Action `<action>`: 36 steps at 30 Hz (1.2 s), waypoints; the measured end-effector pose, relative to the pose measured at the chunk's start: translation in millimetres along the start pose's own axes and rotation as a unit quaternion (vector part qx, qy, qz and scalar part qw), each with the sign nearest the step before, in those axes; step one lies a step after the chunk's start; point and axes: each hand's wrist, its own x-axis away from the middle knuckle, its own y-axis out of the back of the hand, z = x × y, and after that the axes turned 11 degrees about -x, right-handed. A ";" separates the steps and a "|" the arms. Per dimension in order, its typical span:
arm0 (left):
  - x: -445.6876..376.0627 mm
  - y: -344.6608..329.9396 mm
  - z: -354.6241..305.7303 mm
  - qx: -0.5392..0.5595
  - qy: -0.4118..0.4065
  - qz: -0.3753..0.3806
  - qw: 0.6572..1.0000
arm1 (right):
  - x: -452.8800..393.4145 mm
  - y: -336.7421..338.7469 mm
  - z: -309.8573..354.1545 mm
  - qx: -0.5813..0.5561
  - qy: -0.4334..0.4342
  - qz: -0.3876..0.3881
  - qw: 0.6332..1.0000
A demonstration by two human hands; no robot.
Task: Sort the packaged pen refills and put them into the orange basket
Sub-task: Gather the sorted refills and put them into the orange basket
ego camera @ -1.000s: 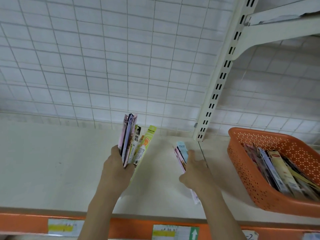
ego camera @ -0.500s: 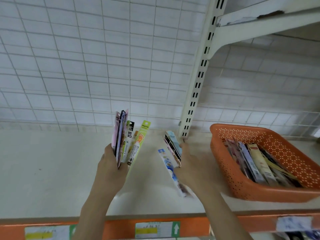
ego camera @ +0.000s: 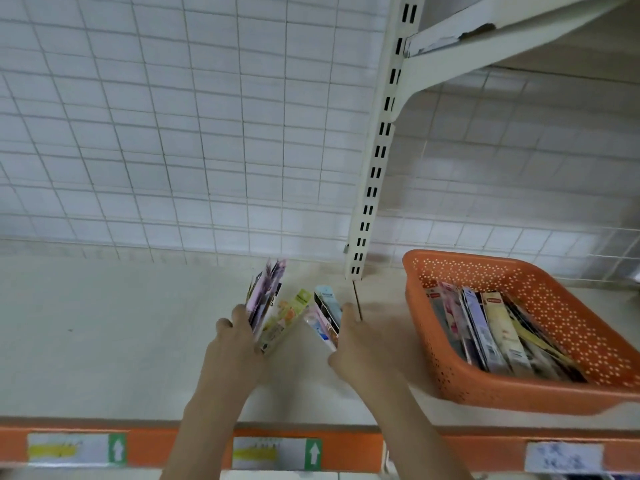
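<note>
**Two fistfuls of refill packs over the shelf**

My left hand [ego camera: 235, 344] grips a fanned bundle of flat, narrow refill packs [ego camera: 265, 299], pink and purple ones at the back and a yellow-green one [ego camera: 289, 315] leaning out to the right. My fingers curl round the bundle's lower end, so the packs stand up and tilt away from me, just below the centre of the frame. Close beside it, my right hand [ego camera: 367, 344] holds a smaller clutch of packs [ego camera: 325, 315], a pale blue one on top with a black-edged one and a pink-and-white one under it; the fingertips are wrapped over their far edge and the thumb pinches them from below. The two bundles are near each other at their lower ends but I cannot tell whether they touch.

At the right of the frame sits the orange perforated plastic basket [ego camera: 588, 344], well apart from my hands. Inside it lie more long refill packs [ego camera: 498, 336], side by side and overlapping, in cream, pink, blue and dark colours, leaning toward the near wall.

Everything rests on a cream-coloured shelf board [ego camera: 104, 341] that fills the lower half of the frame. Its front edge carries an orange price strip [ego camera: 162, 445] with white labels [ego camera: 277, 453] bearing green arrow marks. Behind, a white wire grid panel [ego camera: 173, 133] covers the upper left, and a cream slotted upright post [ego camera: 377, 168] rises right of centre, with a shelf bracket [ego camera: 485, 53] running to the upper right corner.
</note>
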 end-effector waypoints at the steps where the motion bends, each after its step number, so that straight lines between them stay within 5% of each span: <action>1: 0.6 -0.7 0.4 -0.003 -0.001 0.000 1.000 | -1.1 1.6 -2.3 0.015 -0.005 -0.005 1.000; 12: 1.0 1.2 -0.2 -0.059 -0.014 0.062 0.996 | -6.5 9.4 -10.9 0.066 -0.023 0.013 0.997; 25: 5.1 19.7 -1.3 0.105 0.063 -0.066 0.990 | 8.2 70.5 11.2 -0.141 0.129 0.018 0.981; 30: 10.3 29.8 -34.0 0.170 0.027 -0.148 0.974 | 7.8 123.1 -8.6 -0.270 0.174 -0.043 0.946; 36: 29.9 37.8 -93.2 0.247 -0.042 -0.162 0.954 | 3.1 185.1 -85.1 -0.351 0.105 -0.181 0.913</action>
